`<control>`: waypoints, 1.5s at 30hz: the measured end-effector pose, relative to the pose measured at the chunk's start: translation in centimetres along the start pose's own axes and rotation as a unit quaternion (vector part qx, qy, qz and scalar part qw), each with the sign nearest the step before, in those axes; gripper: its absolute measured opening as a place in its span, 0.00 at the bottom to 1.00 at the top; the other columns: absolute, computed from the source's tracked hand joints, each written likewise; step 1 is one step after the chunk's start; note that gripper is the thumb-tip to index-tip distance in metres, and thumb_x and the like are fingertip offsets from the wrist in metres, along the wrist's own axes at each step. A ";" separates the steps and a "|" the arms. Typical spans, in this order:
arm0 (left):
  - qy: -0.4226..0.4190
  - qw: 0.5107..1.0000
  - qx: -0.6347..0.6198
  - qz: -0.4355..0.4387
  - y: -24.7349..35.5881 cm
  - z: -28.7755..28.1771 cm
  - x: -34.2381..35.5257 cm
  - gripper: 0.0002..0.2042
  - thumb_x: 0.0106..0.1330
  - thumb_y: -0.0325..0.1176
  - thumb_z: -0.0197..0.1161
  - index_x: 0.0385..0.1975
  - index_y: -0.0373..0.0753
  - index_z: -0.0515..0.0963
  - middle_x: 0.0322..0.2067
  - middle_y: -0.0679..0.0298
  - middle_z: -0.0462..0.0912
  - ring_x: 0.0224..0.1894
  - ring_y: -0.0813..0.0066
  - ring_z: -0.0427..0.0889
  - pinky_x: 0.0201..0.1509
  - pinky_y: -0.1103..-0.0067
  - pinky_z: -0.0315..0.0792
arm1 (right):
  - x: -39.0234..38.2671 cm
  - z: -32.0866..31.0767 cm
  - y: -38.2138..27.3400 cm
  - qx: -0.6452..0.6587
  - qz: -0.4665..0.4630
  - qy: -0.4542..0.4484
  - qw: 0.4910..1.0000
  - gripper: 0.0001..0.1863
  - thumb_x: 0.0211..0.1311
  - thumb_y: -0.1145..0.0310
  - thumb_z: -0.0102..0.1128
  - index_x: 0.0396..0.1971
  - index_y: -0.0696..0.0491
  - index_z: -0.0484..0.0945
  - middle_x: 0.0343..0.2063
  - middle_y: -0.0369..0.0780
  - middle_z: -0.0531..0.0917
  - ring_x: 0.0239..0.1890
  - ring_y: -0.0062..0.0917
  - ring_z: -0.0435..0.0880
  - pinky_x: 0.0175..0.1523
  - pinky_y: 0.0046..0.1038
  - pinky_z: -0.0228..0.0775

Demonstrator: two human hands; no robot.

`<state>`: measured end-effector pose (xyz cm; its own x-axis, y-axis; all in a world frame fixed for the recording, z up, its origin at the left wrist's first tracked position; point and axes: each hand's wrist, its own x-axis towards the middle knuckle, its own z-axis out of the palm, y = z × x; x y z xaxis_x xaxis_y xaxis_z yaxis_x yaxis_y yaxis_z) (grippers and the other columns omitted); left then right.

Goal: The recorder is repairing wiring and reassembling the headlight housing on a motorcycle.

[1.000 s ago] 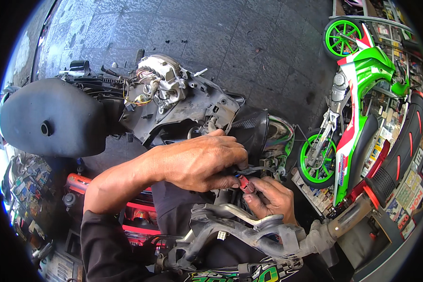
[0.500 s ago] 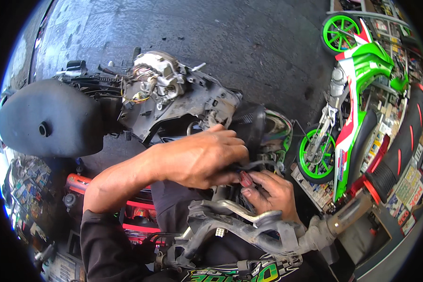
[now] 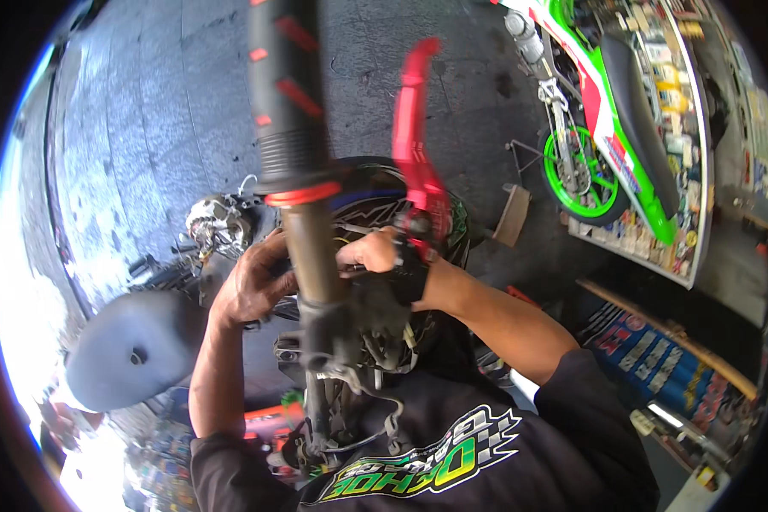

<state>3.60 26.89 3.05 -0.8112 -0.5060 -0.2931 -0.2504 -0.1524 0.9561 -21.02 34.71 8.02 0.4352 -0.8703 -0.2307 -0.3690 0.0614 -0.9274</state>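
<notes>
A motorcycle handlebar, with a black and red grip point(image 3: 290, 94) and a bare metal tube point(image 3: 314, 252), stands up in front of my hands. To its right rises a red lever point(image 3: 411, 128). My left hand point(image 3: 256, 280) is left of the tube, its fingers curled inward and their ends partly hidden. On the other side is my right hand point(image 3: 374, 253), closed with bent fingers, beneath the lever's black mount point(image 3: 416, 226). What either hand grips is hidden behind the tube and the dark parts. Below them hang cables point(image 3: 388, 397).
A large rounded dark piece point(image 3: 119, 350) lies at the left, below a pale metal part point(image 3: 218, 222). At the right stands a small green, white and red motorcycle point(image 3: 610, 119) beside a glass case of goods point(image 3: 678, 111). A blue banner point(image 3: 644, 358) lies lower right.
The view has shifted, so the handlebar grip and red lever now rise in front of my hands. My hands are now on either side of the tube; the small red piece between them is out of sight.
</notes>
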 end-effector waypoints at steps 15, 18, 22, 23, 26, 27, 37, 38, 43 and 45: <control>0.230 0.962 -0.145 0.011 -5.4 1.1 -4.0 0.21 0.62 0.37 0.63 0.50 0.29 0.76 0.42 0.61 0.83 0.45 0.75 0.82 0.50 0.78 0.75 | -7.7 1.7 -1.7 0.168 0.084 0.185 0.965 0.16 0.64 0.60 0.59 0.36 0.59 0.80 0.30 0.45 0.84 0.36 0.28 0.85 0.44 0.29 0.73; 0.330 0.944 -0.012 0.025 -1.9 3.4 -4.8 0.19 0.64 0.41 0.63 0.45 0.31 0.78 0.34 0.62 0.83 0.37 0.77 0.81 0.43 0.77 0.75 | -9.0 1.0 -1.1 0.153 0.122 0.217 0.956 0.16 0.65 0.60 0.58 0.36 0.59 0.79 0.31 0.44 0.85 0.38 0.28 0.85 0.45 0.30 0.73; 0.393 0.913 0.050 -0.098 -0.1 4.4 -10.3 0.17 0.69 0.41 0.60 0.40 0.30 0.79 0.32 0.61 0.83 0.31 0.78 0.79 0.39 0.77 0.74 | -10.1 -0.3 -1.1 0.286 0.186 0.272 0.900 0.13 0.68 0.64 0.55 0.44 0.57 0.77 0.29 0.37 0.80 0.29 0.16 0.76 0.35 0.22 0.68; 0.419 0.902 0.047 -0.097 0.0 4.8 -12.2 0.17 0.69 0.41 0.60 0.40 0.30 0.79 0.32 0.61 0.83 0.31 0.78 0.79 0.39 0.77 0.74 | -10.2 -0.8 -1.8 0.338 0.145 0.297 0.881 0.13 0.69 0.65 0.53 0.45 0.57 0.77 0.29 0.36 0.79 0.28 0.15 0.73 0.34 0.20 0.66; 0.483 0.860 0.021 -0.162 1.5 6.9 -18.6 0.14 0.70 0.37 0.59 0.39 0.29 0.79 0.33 0.61 0.83 0.33 0.77 0.80 0.42 0.78 0.74 | -10.0 -1.6 -5.7 0.349 0.046 0.349 0.868 0.12 0.72 0.68 0.49 0.46 0.59 0.76 0.34 0.39 0.79 0.29 0.17 0.73 0.34 0.21 0.67; 0.507 0.850 -0.013 -0.141 3.2 8.3 -19.9 0.11 0.69 0.33 0.59 0.39 0.30 0.80 0.33 0.62 0.83 0.35 0.78 0.80 0.43 0.78 0.73 | -10.3 -1.8 -6.8 0.294 0.012 0.362 0.884 0.12 0.72 0.68 0.50 0.46 0.59 0.75 0.34 0.40 0.79 0.30 0.19 0.74 0.36 0.21 0.68; 0.536 0.782 -0.051 0.313 12.5 23.1 -23.1 0.20 0.64 0.31 0.64 0.55 0.32 0.72 0.40 0.53 0.78 0.43 0.52 0.79 0.47 0.65 0.72 | -8.3 12.3 -19.4 0.117 -0.249 -0.052 0.960 0.12 0.70 0.68 0.54 0.45 0.59 0.78 0.42 0.46 0.81 0.43 0.30 0.78 0.52 0.30 0.70; 0.555 0.757 -0.066 0.338 11.7 24.6 -23.6 0.20 0.63 0.31 0.65 0.53 0.32 0.72 0.39 0.52 0.77 0.42 0.52 0.78 0.43 0.64 0.72 | -8.7 14.0 -20.1 0.112 -0.247 -0.098 0.957 0.12 0.69 0.68 0.54 0.45 0.59 0.79 0.44 0.47 0.81 0.45 0.32 0.79 0.53 0.32 0.70; 0.657 0.669 -0.054 0.342 7.0 30.1 -31.0 0.16 0.67 0.28 0.61 0.53 0.31 0.75 0.36 0.51 0.78 0.40 0.52 0.78 0.44 0.63 0.71 | -10.9 21.8 -22.0 0.046 -0.213 -0.313 0.924 0.12 0.68 0.69 0.54 0.44 0.60 0.81 0.50 0.51 0.81 0.50 0.39 0.81 0.58 0.39 0.71; 0.711 0.631 -0.053 0.305 4.5 33.3 -34.0 0.14 0.67 0.29 0.62 0.50 0.32 0.76 0.36 0.52 0.79 0.41 0.53 0.79 0.44 0.63 0.70 | -12.1 26.0 -23.5 0.035 -0.147 -0.389 0.909 0.12 0.68 0.71 0.52 0.44 0.61 0.80 0.50 0.51 0.81 0.52 0.39 0.79 0.61 0.39 0.67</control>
<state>12.45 71.62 17.20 0.5737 -0.7367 0.3579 -0.0231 0.4222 0.9062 3.75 56.49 24.93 0.9653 -0.2472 -0.0839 -0.1025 -0.0635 -0.9927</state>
